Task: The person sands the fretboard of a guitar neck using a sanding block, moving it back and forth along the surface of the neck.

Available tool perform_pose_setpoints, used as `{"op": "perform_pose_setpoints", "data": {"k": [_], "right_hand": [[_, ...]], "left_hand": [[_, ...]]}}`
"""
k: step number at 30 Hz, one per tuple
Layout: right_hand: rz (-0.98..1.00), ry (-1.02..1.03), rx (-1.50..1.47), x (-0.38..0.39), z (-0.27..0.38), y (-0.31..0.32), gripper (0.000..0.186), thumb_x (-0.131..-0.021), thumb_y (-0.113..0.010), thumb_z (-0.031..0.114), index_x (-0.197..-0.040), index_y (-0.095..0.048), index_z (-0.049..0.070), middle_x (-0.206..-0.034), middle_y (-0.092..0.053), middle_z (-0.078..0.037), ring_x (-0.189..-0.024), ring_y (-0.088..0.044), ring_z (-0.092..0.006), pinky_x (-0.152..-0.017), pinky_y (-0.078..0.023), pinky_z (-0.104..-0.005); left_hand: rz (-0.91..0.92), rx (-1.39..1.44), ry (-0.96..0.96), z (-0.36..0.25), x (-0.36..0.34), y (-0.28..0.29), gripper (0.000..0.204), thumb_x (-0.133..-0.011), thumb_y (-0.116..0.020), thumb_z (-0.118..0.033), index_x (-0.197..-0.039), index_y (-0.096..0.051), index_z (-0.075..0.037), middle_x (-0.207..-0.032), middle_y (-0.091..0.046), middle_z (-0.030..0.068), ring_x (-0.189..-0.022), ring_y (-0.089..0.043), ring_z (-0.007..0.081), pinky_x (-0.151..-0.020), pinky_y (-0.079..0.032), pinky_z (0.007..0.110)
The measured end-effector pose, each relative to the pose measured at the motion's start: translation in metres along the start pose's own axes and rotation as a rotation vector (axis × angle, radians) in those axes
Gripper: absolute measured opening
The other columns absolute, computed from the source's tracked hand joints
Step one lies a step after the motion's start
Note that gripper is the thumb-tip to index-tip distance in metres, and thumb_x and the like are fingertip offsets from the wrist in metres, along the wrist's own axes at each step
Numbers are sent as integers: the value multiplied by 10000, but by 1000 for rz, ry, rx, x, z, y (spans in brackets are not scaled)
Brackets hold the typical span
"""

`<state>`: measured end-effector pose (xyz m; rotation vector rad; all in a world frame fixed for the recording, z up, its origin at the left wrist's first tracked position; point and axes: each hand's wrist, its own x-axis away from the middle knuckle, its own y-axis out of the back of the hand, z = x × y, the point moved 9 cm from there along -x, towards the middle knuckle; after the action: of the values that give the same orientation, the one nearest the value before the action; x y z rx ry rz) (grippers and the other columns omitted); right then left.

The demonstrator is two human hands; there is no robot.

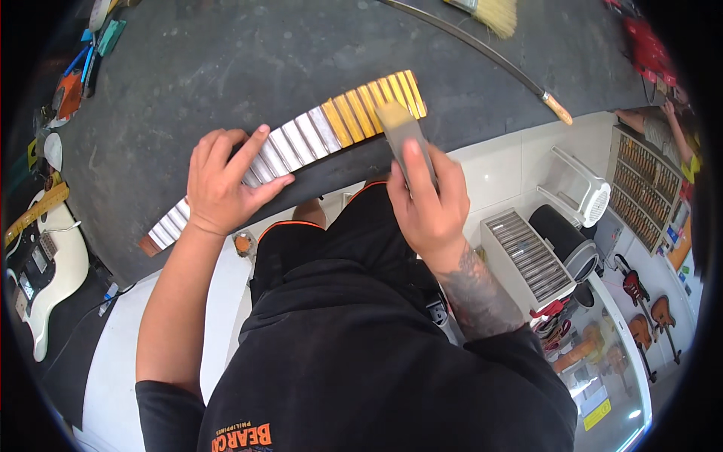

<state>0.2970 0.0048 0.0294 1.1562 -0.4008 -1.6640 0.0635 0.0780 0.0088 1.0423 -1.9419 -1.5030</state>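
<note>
At two o'clock on a long, ridged silver-and-yellow strip, the right hand clutches a grey, perhaps metal block. The left hand grasps the strip

From here, the left hand is resting, thumb spread from forefinger; the right hand is gripping, forefinger outstretched.

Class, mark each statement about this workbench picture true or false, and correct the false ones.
1. The left hand touches the ridged strip. True.
2. The right hand is empty. False: it holds a flat grey tool with a yellowish tip.
3. The strip's gold-coloured section is at its left end. False: it is at the right end.
4. A pale-bristled brush lies at the top of the view. True.
</note>
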Motion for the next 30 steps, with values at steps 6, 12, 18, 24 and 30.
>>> {"op": "perform_pose_setpoints", "data": {"k": [6, 12, 18, 24, 30], "right_hand": [[-17, 11, 69, -55, 7, -22, 638, -778, -753, 14, -1400, -704, 148, -1098, -669, -111, -801, -629, -253, -688, -572, -334], [41, -43, -18, -14, 0, -8, 641, -770, -788, -20, -1392, -697, 107, -1116, -673, -142, -869, -659, -290, -742, -572, -351], [37, -27, 23, -27, 5, -12, 651, -767, -753, 13, -1404, -699, 138, -1145, -684, -121, -840, -640, -272, -691, -570, -333], [111, -54, -6, -59, 5, -27, 657, -767, -820, -61, -1397, -678, 67, -1117, -666, -163, -923, -681, -319, -783, -572, -382], [-24, -16, 31, 5, 0, 0, 658, -759, -757, 8, -1397, -707, 157, -1125, -690, -94, -799, -628, -250, -670, -564, -335]], "left_hand": [[21, 10, 1, 2, 3, -4, 710, -697, -909, -457, -1279, -740, -87, -1084, -656, 98, -1033, -610, 315, -914, -508, 433], [20, 1, 3, 1, 1, -2, 690, -691, -915, -454, -1265, -754, -107, -1072, -662, 80, -1032, -617, 303, -903, -511, 430], [41, 7, 7, 2, 2, -6, 729, -698, -909, -451, -1292, -725, -70, -1110, -658, 108, -1044, -606, 327, -932, -502, 451], [34, 22, 2, 3, 2, -5, 743, -691, -911, -458, -1294, -724, -68, -1105, -654, 106, -1044, -605, 327, -931, -503, 451], [35, 25, 0, 1, 6, -4, 747, -687, -912, -462, -1297, -725, -75, -1107, -656, 106, -1044, -607, 327, -928, -506, 448]]}}
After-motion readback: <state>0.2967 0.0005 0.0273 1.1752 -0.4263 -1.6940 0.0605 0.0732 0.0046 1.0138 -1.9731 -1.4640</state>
